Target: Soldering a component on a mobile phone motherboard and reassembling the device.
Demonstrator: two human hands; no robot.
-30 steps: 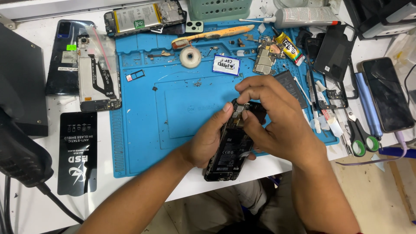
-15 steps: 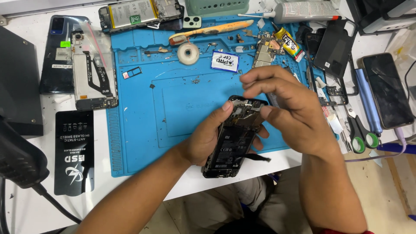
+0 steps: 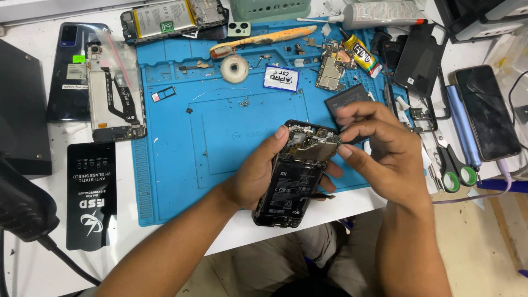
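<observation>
The left hand (image 3: 258,176) cradles an opened black phone with its battery exposed (image 3: 294,176) over a blue silicone repair mat (image 3: 181,154), while the right hand (image 3: 379,151) pinches at its top edge.

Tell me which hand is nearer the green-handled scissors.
Right. The right hand works at the top of the opened phone, a short way left of the scissors. The left hand cradles the phone from the far side, farther from them.

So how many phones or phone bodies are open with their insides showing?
3. One opened phone is held in the left hand, one lies left of the blue mat, one at the top edge. More may be hidden among the clutter.
</observation>
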